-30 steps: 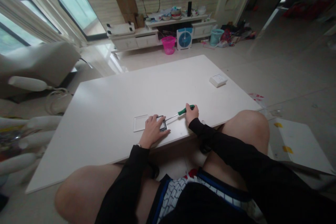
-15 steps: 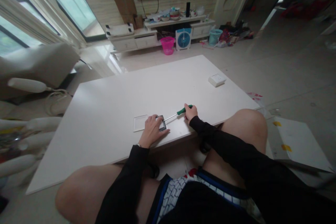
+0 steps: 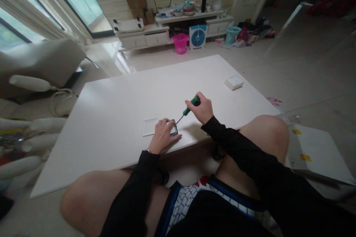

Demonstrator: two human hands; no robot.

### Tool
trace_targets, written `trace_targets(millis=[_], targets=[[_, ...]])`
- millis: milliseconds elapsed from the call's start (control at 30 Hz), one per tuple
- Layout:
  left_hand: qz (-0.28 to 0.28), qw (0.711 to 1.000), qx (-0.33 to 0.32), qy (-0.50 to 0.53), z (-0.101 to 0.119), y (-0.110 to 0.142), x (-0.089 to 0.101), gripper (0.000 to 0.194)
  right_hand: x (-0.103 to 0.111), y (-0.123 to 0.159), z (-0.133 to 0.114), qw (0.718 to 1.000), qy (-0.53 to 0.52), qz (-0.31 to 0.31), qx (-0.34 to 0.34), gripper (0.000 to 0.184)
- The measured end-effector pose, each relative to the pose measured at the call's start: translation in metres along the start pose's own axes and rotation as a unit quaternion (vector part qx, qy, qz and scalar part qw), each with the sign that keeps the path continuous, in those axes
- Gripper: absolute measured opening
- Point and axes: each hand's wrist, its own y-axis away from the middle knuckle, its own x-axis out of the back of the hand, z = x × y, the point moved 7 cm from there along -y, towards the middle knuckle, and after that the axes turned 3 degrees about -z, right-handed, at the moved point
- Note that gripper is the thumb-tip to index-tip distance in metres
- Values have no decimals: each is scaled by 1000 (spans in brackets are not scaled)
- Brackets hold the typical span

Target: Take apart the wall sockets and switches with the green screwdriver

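Note:
My right hand (image 3: 203, 109) is closed round the green handle of a screwdriver (image 3: 187, 112). Its thin metal shaft slants down to the left, and the tip meets the inner side of a small dark-grey frame (image 3: 176, 132). Over that frame lies my left hand (image 3: 162, 135), holding it flat on the white table with thumb and fingers. The hand hides the frame's left part. Just left of my fingers, a thin white rectangular cover frame (image 3: 148, 127) rests on the table, partly behind the hand.
A white socket-like box (image 3: 234, 82) sits at the right side of the white table (image 3: 116, 107). On the floor to the right is a white carton (image 3: 319, 148) with yellow tape. Beyond the table stand a pink basket (image 3: 180, 44) and a blue-and-white fan (image 3: 198, 37).
My right hand has risen, so the screwdriver now stands steeper, its tip still at the dark-grey frame. My left hand stays on that frame. The view has shifted slightly.

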Motion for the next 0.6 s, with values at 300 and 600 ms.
trace_targets(millis=[300, 600], targets=[[-2, 1000, 10, -1, 1, -1, 0, 63, -32, -44, -68, 924, 92, -327, 174, 36], [-5, 1000, 23, -20, 0, -3, -3, 81, -48, -56, -64, 895, 118, -387, 186, 28]])
